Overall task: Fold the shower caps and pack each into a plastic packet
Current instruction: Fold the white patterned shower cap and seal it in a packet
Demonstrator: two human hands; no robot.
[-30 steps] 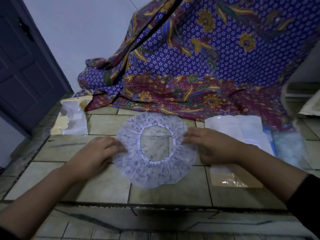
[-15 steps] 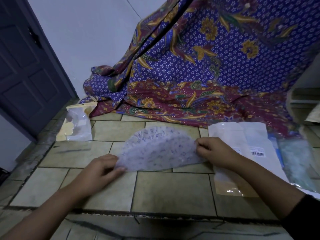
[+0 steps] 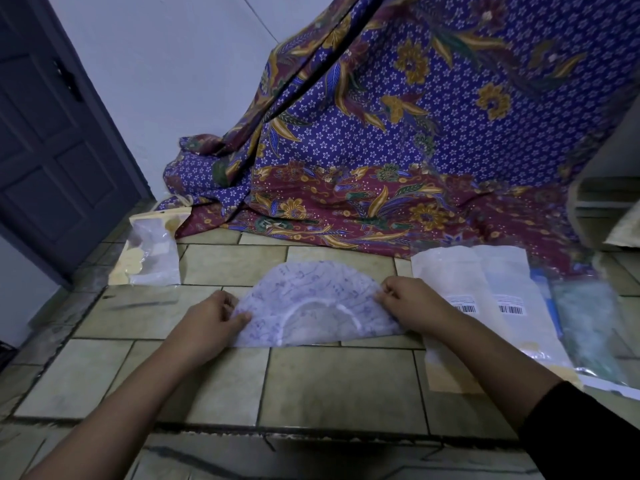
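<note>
Cap: shower cap [image 3: 311, 299] lies folded in a half circle on the tiled floor [image 3: 339, 386], straight edge nearest the person, white elastic arc showing through.
Left hand: left hand [image 3: 207, 323] at the cap's left corner, thumb on top and fingers under, pinching the edge.
Right hand: right hand [image 3: 412, 303] at the right corner, fingers pressed together on the edge, pinching it.
Packets: two white packets [image 3: 485, 278] with barcode labels lie just right of the right hand; that forearm crosses over their near end.
Far right: blue strip and a clear greenish bag [image 3: 588, 327], blurred.
Left rear: clear pouch [image 3: 152, 254] with yellowish contents, well apart from the cap.
Behind: patterned cloth [image 3: 398, 133] draped down to the floor, near the cap's curved edge.
Far left: dark door [image 3: 52, 133].
</note>
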